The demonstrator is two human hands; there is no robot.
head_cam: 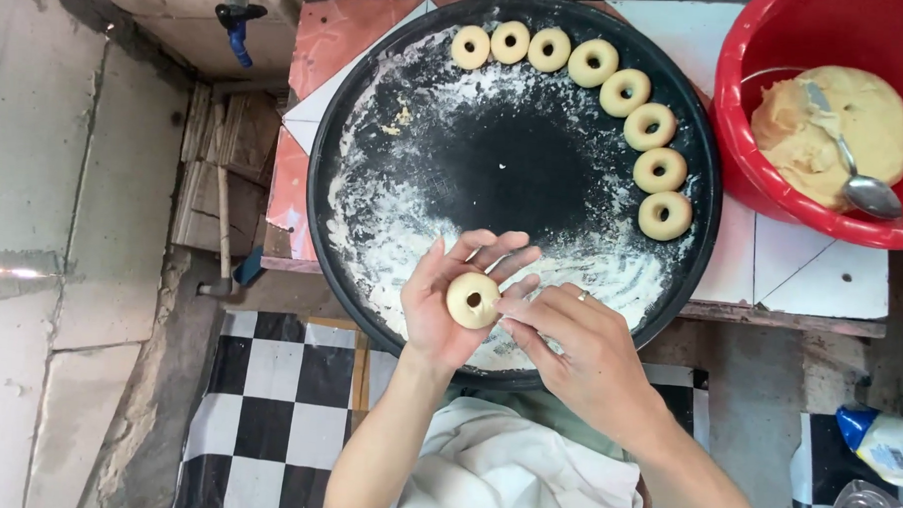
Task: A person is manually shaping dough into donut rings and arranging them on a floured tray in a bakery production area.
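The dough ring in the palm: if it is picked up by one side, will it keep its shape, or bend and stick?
The dough ring is probably soft: it rests in the left hand while right-hand fingertips shape it, so it may sag. It looks light. The flour on the black tray suggests the dough sticks easily.

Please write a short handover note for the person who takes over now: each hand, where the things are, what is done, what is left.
Left hand: open, palm up, a dough ring lies on it.
Right hand: fingers pinch the ring's edge.
Done: eight dough rings lie in an arc along the rim of the floured black round tray.
Left: the ring in hand is not on the tray; more dough with a spoon sits in the red bowl, at the right.
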